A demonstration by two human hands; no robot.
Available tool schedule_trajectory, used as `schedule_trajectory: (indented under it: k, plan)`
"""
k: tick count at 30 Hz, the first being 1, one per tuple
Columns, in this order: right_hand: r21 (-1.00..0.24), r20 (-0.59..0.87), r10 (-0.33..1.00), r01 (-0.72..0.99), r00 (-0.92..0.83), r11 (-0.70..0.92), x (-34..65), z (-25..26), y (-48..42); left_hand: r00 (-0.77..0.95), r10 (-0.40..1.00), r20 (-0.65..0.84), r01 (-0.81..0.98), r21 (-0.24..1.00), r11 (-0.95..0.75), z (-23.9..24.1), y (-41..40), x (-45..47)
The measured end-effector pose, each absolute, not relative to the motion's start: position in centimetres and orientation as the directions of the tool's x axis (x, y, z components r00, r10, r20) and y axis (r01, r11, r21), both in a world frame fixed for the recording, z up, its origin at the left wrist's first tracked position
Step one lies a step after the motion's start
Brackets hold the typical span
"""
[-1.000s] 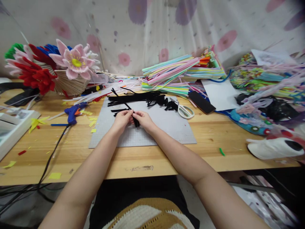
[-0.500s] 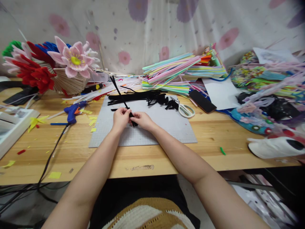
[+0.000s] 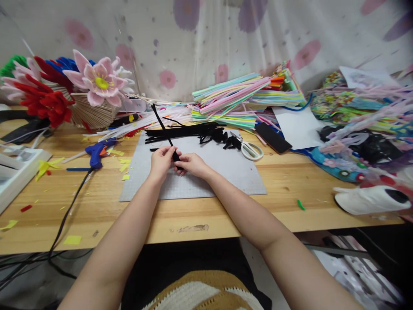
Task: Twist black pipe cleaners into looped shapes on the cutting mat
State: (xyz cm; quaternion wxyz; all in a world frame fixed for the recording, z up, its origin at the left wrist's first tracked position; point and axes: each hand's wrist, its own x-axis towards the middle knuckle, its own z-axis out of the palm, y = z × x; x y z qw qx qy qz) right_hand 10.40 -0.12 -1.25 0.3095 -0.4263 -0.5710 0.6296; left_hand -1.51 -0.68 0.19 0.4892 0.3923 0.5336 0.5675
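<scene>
Black pipe cleaners [image 3: 162, 125] slant up and to the left out of my two hands. My left hand [image 3: 162, 161] is closed round them, thumb and fingers pinching. Just to its right, my right hand [image 3: 192, 165] grips their lower end, which shows dark between the fingertips. Both hands are over a grey cutting mat [image 3: 232, 172]. Behind them on the mat lies a bundle of black pipe cleaners [image 3: 180, 131], with curled black pieces [image 3: 214, 135] to the right. Scissors [image 3: 251, 150] with pale handles rest at the mat's right side.
A blue glue gun [image 3: 96, 155] with its cord lies left of the mat. Fuzzy flowers [image 3: 100, 82] stand at the back left. Pastel pipe cleaners [image 3: 232, 97] are piled behind. A dark phone-like slab [image 3: 272, 137] and white paper [image 3: 298, 127] lie right; a white roll [image 3: 368, 200] is nearer.
The two black strands that stood slightly apart now lie together as one line. My right hand has shifted slightly down along the lower end; the view has moved a little.
</scene>
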Motion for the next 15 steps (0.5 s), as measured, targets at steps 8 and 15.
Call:
schedule_trajectory:
  k: [8, 15]
  plan:
    - [-1.0, -0.025, 0.967, -0.002, -0.255, -0.027, 13.2, 0.2, 1.3, 0.103, 0.989, -0.105, -0.097, 0.989, 0.115, 0.8, -1.7, -0.8]
    - [-0.985, -0.037, 0.966, -0.154, -0.256, -0.079, 13.6, -0.1, 1.6, 0.238, 0.941, -0.24, -0.17, 0.944, 0.283, 0.5, -2.2, -0.1]
